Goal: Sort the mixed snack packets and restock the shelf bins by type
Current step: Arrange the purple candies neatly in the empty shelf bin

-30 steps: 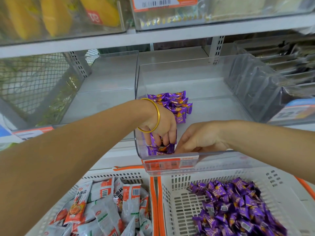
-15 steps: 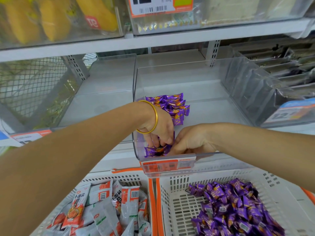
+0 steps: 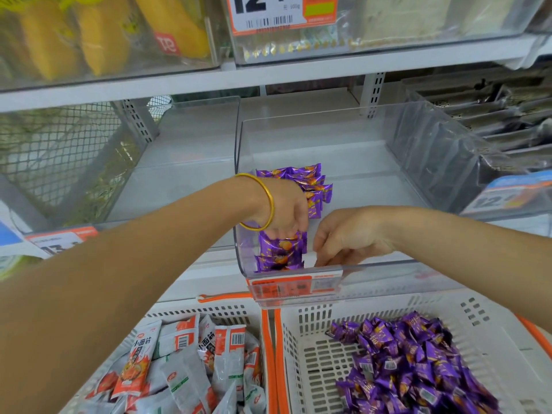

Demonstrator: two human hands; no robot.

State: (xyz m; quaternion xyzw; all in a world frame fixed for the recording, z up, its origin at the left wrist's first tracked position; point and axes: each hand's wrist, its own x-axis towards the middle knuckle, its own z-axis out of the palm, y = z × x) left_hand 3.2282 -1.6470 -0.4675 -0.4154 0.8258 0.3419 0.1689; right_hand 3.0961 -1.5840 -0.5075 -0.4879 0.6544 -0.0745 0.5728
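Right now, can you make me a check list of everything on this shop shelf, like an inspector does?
Surface: white shelf carrying the clear bin.
Job's things: front purple packets upright at the bin's front left; back purple packets in a row behind; loose purple packets in the right basket; grey-and-orange packets in the left basket.
Clutter: nothing seen.
Hands: left hand, wearing a gold bangle, grips the front purple packets from above; right hand beside them, fingers bent down, nothing seen in it.
Cables: nothing seen.
Surroundings: yellow packs above, dark packets right, wire mesh left.
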